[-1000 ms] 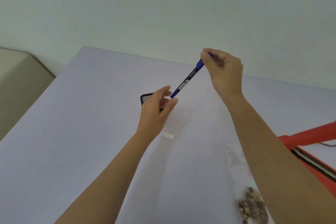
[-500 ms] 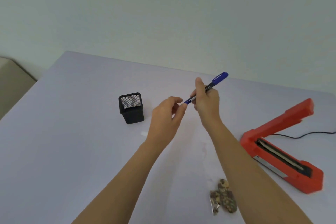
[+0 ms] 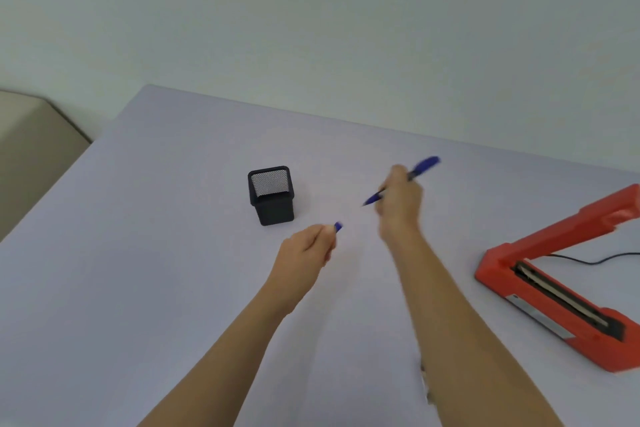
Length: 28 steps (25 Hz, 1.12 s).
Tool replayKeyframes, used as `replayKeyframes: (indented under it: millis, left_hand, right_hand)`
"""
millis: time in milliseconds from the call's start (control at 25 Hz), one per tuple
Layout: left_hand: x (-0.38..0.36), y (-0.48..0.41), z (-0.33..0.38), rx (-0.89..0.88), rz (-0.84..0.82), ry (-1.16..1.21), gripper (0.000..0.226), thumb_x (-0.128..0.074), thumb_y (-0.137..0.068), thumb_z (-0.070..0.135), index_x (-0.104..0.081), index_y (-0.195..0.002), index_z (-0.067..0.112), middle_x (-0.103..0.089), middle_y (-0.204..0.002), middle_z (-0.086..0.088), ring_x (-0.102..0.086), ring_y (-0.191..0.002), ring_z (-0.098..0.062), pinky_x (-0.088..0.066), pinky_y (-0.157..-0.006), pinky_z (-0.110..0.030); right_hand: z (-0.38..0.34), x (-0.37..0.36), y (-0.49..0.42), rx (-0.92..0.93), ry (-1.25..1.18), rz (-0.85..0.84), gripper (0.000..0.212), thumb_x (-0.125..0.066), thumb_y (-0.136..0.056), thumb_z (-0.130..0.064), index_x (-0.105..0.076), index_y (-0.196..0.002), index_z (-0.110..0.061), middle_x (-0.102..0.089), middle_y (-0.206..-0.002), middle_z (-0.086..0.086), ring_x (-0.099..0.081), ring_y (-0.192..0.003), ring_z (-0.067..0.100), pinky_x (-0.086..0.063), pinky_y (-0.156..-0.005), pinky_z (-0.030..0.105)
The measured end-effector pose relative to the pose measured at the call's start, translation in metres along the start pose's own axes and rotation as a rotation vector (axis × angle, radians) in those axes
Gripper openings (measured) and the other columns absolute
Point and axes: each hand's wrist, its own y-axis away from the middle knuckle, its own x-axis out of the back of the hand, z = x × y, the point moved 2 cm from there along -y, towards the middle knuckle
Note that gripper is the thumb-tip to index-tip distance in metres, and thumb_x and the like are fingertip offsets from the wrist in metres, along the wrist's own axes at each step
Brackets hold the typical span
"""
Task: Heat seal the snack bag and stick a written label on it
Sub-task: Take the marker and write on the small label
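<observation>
My right hand grips a blue pen above the table, its bare tip pointing down-left. My left hand pinches the pen's blue cap, held apart from the pen and a little lower. A red heat sealer lies at the right with its arm raised. Only a thin edge of the snack bag shows beside my right forearm; the rest is hidden. The white label is not visible.
A black mesh pen holder stands left of my hands. The sealer's black cord runs off to the right. The pale table meets a wall at the back; a beige surface lies beyond its left edge.
My hands have pulled apart: the cap came off the pen and stays in my left hand, which dropped lower. The view tilted down, so the sealer shows fully.
</observation>
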Motion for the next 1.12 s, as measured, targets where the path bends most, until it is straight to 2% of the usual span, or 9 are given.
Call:
replayKeyframes:
  millis: [160,240,320,440,640,800,920,1000,1120]
  left_hand:
    - [0.042,0.018,-0.072,0.245,0.077,0.011,0.026,-0.053,-0.093,0.027,-0.069,-0.075,0.016,-0.071,-0.073,0.001,-0.065,-0.075,-0.019,-0.052,-0.078,-0.031]
    - [0.061,0.008,-0.081,0.231,0.216,-0.102,0.017,-0.06,-0.089,0.023,-0.072,-0.078,0.02,-0.072,-0.077,0.0,-0.066,-0.08,-0.02,-0.05,-0.075,-0.027]
    - [0.074,-0.007,-0.084,0.156,0.282,-0.313,0.015,-0.061,-0.089,0.019,-0.074,-0.096,0.015,-0.071,-0.084,-0.002,-0.063,-0.083,-0.02,-0.043,-0.07,-0.022]
    - [0.083,-0.025,-0.102,0.097,0.274,-0.615,0.024,-0.057,-0.089,0.014,-0.066,-0.11,0.006,-0.068,-0.09,-0.012,-0.061,-0.083,-0.027,-0.042,-0.072,-0.027]
    - [0.088,-0.032,-0.128,0.066,0.249,-0.755,0.008,-0.054,-0.085,0.008,-0.057,-0.085,0.001,-0.062,-0.08,-0.016,-0.052,-0.068,-0.027,-0.039,-0.06,-0.032]
    - [0.088,-0.025,-0.136,0.101,0.286,-0.691,0.028,-0.06,-0.085,0.017,-0.055,-0.109,0.005,-0.06,-0.094,-0.011,-0.056,-0.082,-0.027,-0.043,-0.07,-0.032]
    - [0.083,-0.016,-0.123,-0.223,0.444,-0.68,0.026,-0.06,-0.084,0.017,-0.06,-0.106,0.002,-0.06,-0.094,-0.012,-0.058,-0.081,-0.024,-0.046,-0.069,-0.027]
    - [0.068,-0.02,-0.12,-0.443,0.331,-0.708,0.021,-0.051,-0.087,0.015,-0.066,-0.093,0.001,-0.063,-0.085,-0.011,-0.06,-0.074,-0.024,-0.047,-0.065,-0.026]
    - [0.043,-0.044,-0.127,-0.473,0.113,-0.734,0.034,-0.041,-0.088,0.016,-0.069,-0.1,0.001,-0.067,-0.088,-0.011,-0.063,-0.076,-0.027,-0.053,-0.068,-0.032]
  right_hand:
    - [0.007,-0.008,-0.01,0.105,0.091,-0.071,0.044,-0.047,-0.09,-0.03,-0.045,-0.049,-0.012,-0.045,-0.043,-0.005,-0.039,-0.04,0.012,-0.033,-0.047,0.026]
    - [0.031,-0.021,0.004,0.123,0.16,-0.174,0.05,-0.046,-0.093,-0.041,-0.05,-0.051,-0.013,-0.049,-0.043,-0.006,-0.044,-0.038,0.009,-0.04,-0.046,0.024]
    - [0.059,-0.03,0.019,0.096,0.13,-0.215,0.049,-0.044,-0.094,-0.044,-0.054,-0.058,-0.012,-0.056,-0.054,-0.001,-0.052,-0.04,0.008,-0.049,-0.046,0.022]
    - [0.1,-0.036,0.028,0.074,0.063,-0.205,0.042,-0.047,-0.094,-0.039,-0.057,-0.063,-0.012,-0.064,-0.064,0.001,-0.064,-0.051,0.01,-0.057,-0.057,0.027]
    - [0.142,-0.036,0.038,0.282,0.232,-0.17,0.029,-0.069,-0.082,-0.024,-0.051,-0.062,-0.013,-0.062,-0.061,0.011,-0.064,-0.061,0.028,-0.052,-0.063,0.039]
    - [0.152,-0.043,0.037,0.398,0.248,-0.18,0.028,-0.07,-0.081,-0.01,-0.052,-0.06,-0.004,-0.057,-0.051,-0.009,-0.053,-0.05,0.007,-0.042,-0.053,0.018]
    - [0.158,-0.044,0.033,0.407,0.23,-0.185,0.03,-0.067,-0.081,-0.007,-0.047,-0.059,-0.005,-0.052,-0.051,-0.005,-0.049,-0.048,0.007,-0.04,-0.049,0.016]
    - [0.162,-0.042,0.029,0.421,0.241,-0.158,0.033,-0.065,-0.082,-0.007,-0.042,-0.058,-0.01,-0.047,-0.049,0.001,-0.044,-0.045,0.01,-0.039,-0.046,0.022]
    - [0.168,-0.04,0.022,0.459,0.244,-0.11,0.032,-0.065,-0.084,-0.012,-0.045,-0.06,-0.006,-0.053,-0.053,0.013,-0.049,-0.05,0.023,-0.042,-0.048,0.029]
